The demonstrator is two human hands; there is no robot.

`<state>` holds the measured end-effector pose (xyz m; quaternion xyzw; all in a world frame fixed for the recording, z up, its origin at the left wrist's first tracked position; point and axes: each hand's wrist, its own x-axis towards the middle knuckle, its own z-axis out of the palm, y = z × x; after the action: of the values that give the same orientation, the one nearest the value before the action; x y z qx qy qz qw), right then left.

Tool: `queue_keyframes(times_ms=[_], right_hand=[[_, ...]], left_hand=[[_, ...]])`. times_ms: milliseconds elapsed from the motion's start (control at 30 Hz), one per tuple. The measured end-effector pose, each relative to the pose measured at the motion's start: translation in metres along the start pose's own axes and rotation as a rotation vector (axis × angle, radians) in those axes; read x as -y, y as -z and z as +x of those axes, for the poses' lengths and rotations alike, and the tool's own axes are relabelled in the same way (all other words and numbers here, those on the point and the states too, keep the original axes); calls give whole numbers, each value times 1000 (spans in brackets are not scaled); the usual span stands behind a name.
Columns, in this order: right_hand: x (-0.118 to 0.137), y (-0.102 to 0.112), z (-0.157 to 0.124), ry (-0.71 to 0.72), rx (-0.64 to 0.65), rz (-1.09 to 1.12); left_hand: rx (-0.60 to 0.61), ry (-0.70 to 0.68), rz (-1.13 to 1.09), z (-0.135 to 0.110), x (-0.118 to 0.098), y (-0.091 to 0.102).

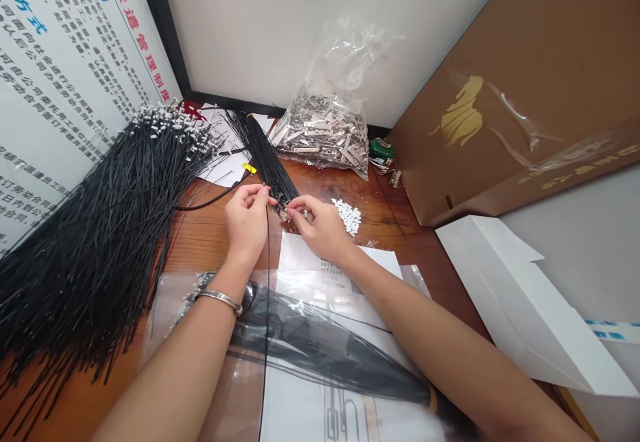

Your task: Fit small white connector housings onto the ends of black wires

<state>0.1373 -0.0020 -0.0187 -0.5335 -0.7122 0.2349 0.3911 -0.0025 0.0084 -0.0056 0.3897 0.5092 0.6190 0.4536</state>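
Observation:
Between the thumb and fingertips of my left hand (249,214) is one thin black wire (269,282), which hangs straight down toward the front edge of the view. My right hand (320,225) is pinched closed beside it, at the metal-tipped end of a bundle of black wires (273,162). Whatever lies in the right fingertips is too small to make out. A pile of small white plastic connector housings (347,217) sits just right of my right hand. Below both forearms, a clear plastic bag (320,335) holds more black wires over printed paper.
At left lies a large heap of black wires (110,209) with white ends. A clear bag of metal clips (325,129) stands by the wall, beside a green tape measure (381,151). A brown box (520,95) and a white folded carton (530,302) are on the right.

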Motion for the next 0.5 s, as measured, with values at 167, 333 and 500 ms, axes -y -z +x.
queue_keyframes(times_ms=[167,333,500], right_hand=[[-3,0,-1,-24,-40,90],[-5,-1,-1,-69,-18,154],[-5,-1,-1,-88,-22,48]], left_hand=[[0,-3,8,0,-1,-1],[1,9,10,-1,0,0],[4,4,12,0,-1,-1]])
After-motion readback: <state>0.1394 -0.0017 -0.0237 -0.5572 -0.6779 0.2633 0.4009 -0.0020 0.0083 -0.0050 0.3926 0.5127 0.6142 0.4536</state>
